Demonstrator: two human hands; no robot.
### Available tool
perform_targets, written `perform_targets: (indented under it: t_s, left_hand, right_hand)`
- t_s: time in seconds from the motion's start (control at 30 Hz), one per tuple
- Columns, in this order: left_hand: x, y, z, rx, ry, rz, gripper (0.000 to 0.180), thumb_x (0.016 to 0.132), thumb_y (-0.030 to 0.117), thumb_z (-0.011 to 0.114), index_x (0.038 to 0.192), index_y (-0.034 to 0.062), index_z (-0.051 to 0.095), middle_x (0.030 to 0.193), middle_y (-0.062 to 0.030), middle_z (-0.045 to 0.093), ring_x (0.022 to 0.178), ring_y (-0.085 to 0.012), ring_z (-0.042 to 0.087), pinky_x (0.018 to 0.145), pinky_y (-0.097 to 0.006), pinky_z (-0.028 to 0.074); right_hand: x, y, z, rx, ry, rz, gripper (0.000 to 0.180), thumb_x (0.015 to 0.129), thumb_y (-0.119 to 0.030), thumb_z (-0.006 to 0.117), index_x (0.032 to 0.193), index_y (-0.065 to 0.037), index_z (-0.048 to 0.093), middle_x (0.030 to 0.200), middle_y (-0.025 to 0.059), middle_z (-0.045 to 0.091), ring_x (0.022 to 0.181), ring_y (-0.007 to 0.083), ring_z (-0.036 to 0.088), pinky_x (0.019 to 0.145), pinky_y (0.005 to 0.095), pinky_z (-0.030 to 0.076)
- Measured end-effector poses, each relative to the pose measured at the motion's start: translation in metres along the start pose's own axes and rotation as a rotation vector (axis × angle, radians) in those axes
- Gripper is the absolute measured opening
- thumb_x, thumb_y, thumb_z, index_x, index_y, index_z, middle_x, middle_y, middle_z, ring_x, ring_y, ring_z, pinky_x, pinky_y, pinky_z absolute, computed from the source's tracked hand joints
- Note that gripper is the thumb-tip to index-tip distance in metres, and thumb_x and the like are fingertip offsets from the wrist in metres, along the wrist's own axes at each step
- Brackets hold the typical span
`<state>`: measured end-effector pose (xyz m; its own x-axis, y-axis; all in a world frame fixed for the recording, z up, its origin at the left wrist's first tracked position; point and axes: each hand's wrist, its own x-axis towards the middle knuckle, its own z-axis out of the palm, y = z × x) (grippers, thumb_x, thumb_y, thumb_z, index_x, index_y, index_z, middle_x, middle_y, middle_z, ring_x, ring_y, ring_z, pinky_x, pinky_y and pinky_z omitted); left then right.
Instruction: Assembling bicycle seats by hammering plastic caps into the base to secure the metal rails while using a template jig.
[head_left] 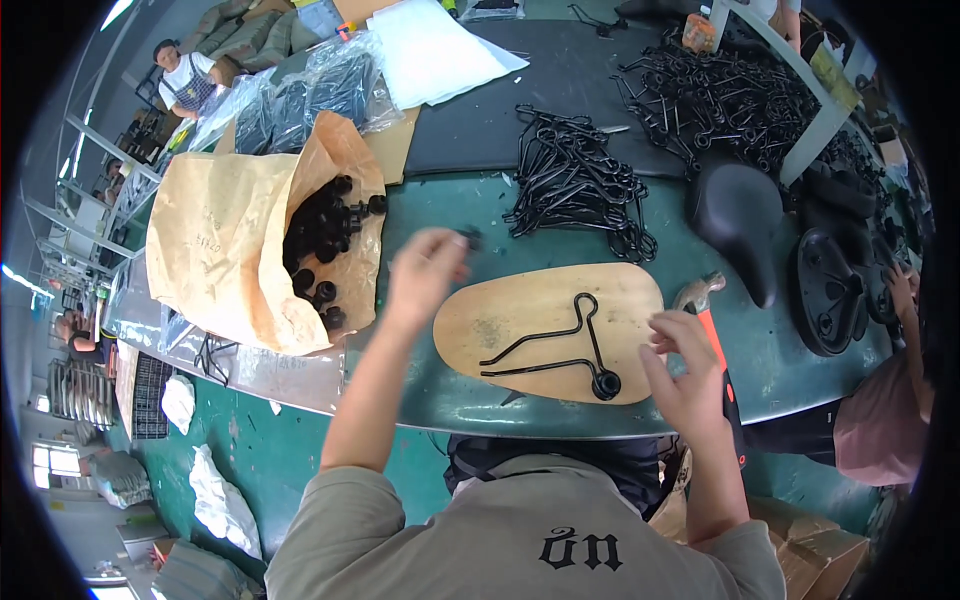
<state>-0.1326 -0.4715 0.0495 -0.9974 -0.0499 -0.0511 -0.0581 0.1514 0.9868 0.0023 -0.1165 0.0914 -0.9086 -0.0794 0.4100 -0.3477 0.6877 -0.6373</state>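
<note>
A single fisheye view from the worker's head looks steeply down onto the green counter, close enough that both forearms rise from six o'clock. The wooden board sits near centre; the left hand lies at about ten o'clock of it, the right hand at four o'clock. Straight edges bow toward the dark circular rim.

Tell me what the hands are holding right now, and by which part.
The left hand pinches a small black cap at its fingertips; the exact grip point is blurred. The right hand holds nothing, hovering beside the wooden board.
</note>
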Motion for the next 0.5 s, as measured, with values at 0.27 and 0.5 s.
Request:
perform_targets:
  t_s: [0.27,0.5]
  left_hand:
    - [-0.078,0.029,0.107,-0.237,-0.519,-0.19,0.036,0.112,0.035,0.055,0.097,0.0052,0.07,0.091,-0.0015,0.068,0.075,-0.0081,0.059,0.071,-0.027,0.049]
    - [-0.073,-0.009,0.125,0.779,-0.122,0.335,0.041,0.105,0.036,0.063,0.086,-0.0002,0.07,0.087,-0.0202,0.067,0.083,-0.0418,0.066,0.073,-0.049,0.052]
  right_hand:
    - [0.026,-0.025,0.04,0.249,-0.054,0.003,0.052,0.088,-0.004,0.082,0.134,0.001,0.058,0.115,0.0168,0.07,0.095,0.0244,0.073,0.083,0.0352,0.059]
    - [0.029,0.034,0.01,0.033,-0.152,0.294,0.051,0.09,-0.002,0.079,0.138,-0.001,0.061,0.11,0.01,0.067,0.096,0.0132,0.068,0.085,0.0278,0.055]
